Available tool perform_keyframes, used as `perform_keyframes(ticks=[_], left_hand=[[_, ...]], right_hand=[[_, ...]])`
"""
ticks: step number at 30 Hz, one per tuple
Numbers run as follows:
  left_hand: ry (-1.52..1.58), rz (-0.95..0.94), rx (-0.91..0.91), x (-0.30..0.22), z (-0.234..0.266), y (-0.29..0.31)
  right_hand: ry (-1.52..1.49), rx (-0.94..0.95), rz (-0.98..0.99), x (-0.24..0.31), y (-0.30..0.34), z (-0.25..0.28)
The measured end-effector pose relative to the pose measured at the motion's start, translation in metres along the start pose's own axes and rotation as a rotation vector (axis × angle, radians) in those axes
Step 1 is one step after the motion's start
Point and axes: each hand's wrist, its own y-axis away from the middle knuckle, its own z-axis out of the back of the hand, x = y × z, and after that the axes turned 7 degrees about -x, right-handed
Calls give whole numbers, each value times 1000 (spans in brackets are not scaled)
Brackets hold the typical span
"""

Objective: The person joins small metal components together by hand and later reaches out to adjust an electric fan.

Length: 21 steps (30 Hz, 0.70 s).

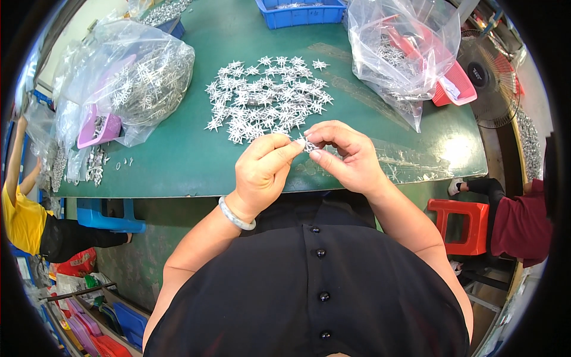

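Note:
Just over the near part of the green table, both my hands meet on one small spiky silver-grey piece (pixel 308 144). My left hand (pixel 262 169), with a pale bangle (pixel 237 215) at its wrist, pinches the piece from the left. From the right, my right hand (pixel 350 156) grips it between thumb and fingertips. Fingers cover part of the piece, so its full shape is hidden. Right beyond my hands, a pile of similar spiky star-shaped pieces (pixel 262 98) is spread on the tabletop.
On the green table (pixel 226 30), a clear bag of grey parts (pixel 157 83) lies left with a pink scoop (pixel 98 128). Another filled bag (pixel 398 59) and red bin (pixel 458 86) are right, a blue tray (pixel 303 16) behind. A fan (pixel 485 77), stools and two other people flank the table.

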Motion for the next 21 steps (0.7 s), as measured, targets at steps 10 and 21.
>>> perform_keyframes(ticks=[10, 21], left_hand=[[217, 334, 69, 3, 2, 10], [1265, 1350, 1, 6, 19, 12]], right_hand=[[65, 145, -231, 8, -3, 5], [1002, 95, 155, -56, -71, 7]])
